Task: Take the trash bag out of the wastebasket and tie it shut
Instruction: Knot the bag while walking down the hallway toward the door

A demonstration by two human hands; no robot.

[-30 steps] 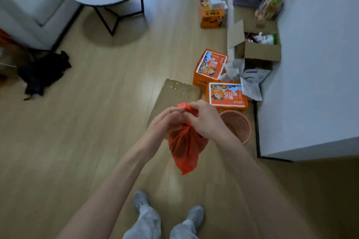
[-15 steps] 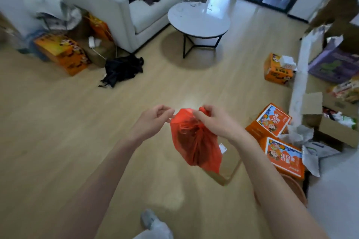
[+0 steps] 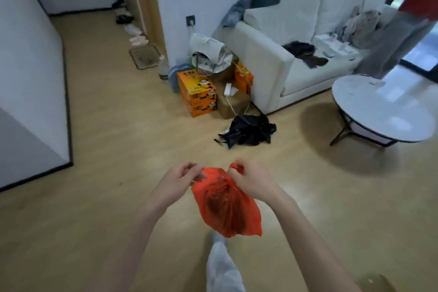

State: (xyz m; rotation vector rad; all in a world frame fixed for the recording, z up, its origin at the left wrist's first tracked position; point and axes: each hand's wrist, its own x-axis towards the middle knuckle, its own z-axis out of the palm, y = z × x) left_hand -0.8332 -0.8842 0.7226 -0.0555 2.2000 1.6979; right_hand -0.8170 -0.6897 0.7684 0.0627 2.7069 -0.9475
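Hands up front, both pinched tight on the red trash bag (image 3: 227, 208): left hand (image 3: 176, 181) grips one gathered ear, right hand (image 3: 252, 180) the other, bag hanging clear above the floor (image 3: 106, 173). Wastebasket not in view, so the bag is out. Neck looks bunched, knot seemingly unfinished. Beyond, black clothing (image 3: 247, 130), orange boxes (image 3: 198, 91), round table (image 3: 384, 106), white sofa (image 3: 296, 54).

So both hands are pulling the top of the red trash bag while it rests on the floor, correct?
Not quite. Both the left hand and the right hand do grip the top of the red trash bag, but it isn't resting on the floor. The head view shows it hanging in the air between the hands, its bottom well above the boards.
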